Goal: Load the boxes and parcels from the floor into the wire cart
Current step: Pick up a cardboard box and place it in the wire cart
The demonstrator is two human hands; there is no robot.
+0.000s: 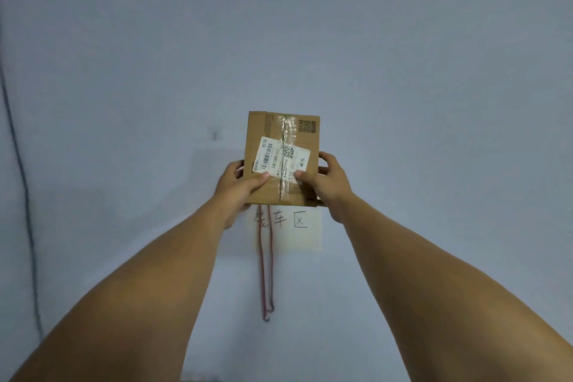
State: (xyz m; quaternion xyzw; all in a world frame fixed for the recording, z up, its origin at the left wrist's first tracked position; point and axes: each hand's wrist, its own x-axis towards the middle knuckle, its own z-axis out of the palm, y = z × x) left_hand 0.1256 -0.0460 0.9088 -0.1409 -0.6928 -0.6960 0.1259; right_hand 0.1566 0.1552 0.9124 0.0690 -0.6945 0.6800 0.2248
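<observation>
— Where was the box (276, 127)?
— Off the floor, held out in front of the person. Its taped face with the white label (279, 160) was turned to the camera, and its long axis ran away from the person.
— And the hands?
— The left hand (240, 183) gripped its near left edge, thumb on the front and fingers curled behind. The right hand (328, 181) gripped the right edge the same way, thumb on the label.
— Behind it?
— A handwritten paper sign (299, 236) and a red cord (266, 273) hanging over it.
</observation>
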